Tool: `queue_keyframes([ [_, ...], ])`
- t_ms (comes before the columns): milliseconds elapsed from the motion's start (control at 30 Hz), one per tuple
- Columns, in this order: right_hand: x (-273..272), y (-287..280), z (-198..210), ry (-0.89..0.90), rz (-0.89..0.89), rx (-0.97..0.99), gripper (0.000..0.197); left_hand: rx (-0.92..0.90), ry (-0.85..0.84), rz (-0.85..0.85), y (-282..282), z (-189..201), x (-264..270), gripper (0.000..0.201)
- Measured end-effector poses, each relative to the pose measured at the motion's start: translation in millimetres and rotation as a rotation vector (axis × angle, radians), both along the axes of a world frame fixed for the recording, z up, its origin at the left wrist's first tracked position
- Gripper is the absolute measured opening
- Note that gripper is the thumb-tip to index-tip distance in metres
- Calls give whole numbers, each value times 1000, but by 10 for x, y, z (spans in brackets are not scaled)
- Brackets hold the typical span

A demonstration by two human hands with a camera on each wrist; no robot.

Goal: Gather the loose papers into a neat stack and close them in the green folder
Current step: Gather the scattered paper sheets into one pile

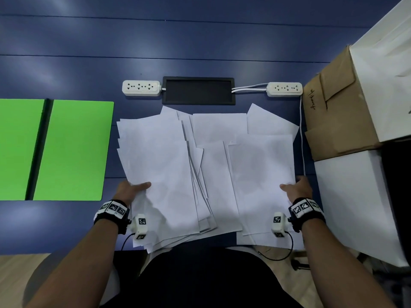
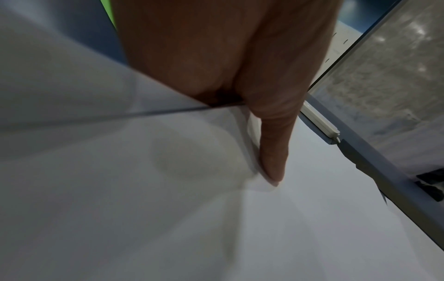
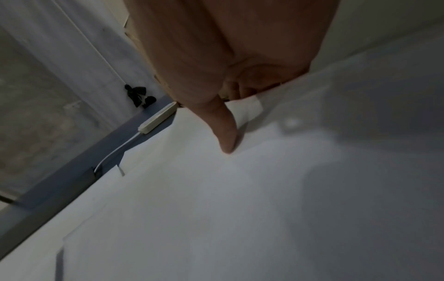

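Both hands are set at the near outer edges of the spread of loose papers. The left hand is clamped on the left edge of the sheets, its thumb laid flat on the top sheet while the other fingers are hidden beneath the paper; the edge there is lifted slightly and the sheet is bowed. The right hand is placed on the right edge in the same way, thumb pressed on top, fingers tucked under and out of sight. Each hand is thus seen pinching a bundle of sheets between thumb and hidden fingers.

The papers are fanned out unevenly across the middle of the dark blue table, overlapping at different angles, with the nearest ends hanging over the table's front edge. The green folder is laid open and flat on the table to the left of the papers, apart from them, its dark spine shown between the two covers.

Behind the papers a black cable tray is set into the table, flanked by two white power strips, one on each side. A cardboard box and white boxes are stacked at the right.
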State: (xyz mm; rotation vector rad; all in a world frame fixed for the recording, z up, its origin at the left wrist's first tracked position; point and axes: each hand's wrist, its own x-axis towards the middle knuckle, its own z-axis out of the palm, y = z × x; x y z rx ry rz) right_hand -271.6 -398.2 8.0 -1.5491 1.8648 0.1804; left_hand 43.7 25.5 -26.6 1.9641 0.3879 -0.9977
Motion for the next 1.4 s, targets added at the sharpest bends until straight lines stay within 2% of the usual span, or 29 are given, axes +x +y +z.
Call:
queue_keyframes([
  [67,2,-25,5,12,31,41,72,4,10,-11,24,-37,11,41],
  [133,5,-83,47,28,75,43,65,-7,4,-12,22,-42,7,36],
  [267,99,-223,475,-18,274,-277,32,-20,-26,-18,-43,22,-19,28],
  [400,242,-321,1042,-154,490,-523,30,-34,-28,12,-104,74,-70,24],
  [533,454,-400,1364,-425,393,-378,25,-47,-5,27,-48,2,-33,34],
  [600,632,-441,1286,-484,308,-259,22,-55,-4,16,-38,13,-33,34],
  [667,835,-432,994,-451,253,-114,17,-60,-14,16,-36,15,-35,35],
  [800,1222,-176,190,-268,205,114,34,-57,-27,22,-59,25,-31,31],
  [900,1427,95,-121,-183,128,136,43,-36,-26,11,-67,34,-41,23],
  [1033,1561,276,-211,-133,103,122,50,5,-36,-12,-56,42,-35,22],
  [1167,1457,233,-205,-114,100,85,49,17,-14,-12,-32,32,-31,28],
  [1300,1192,-56,-160,13,10,-40,44,-6,-11,11,-48,60,-36,26],
  [1400,1011,-214,-111,197,-39,-16,47,-27,-17,26,-71,77,-58,26],
])
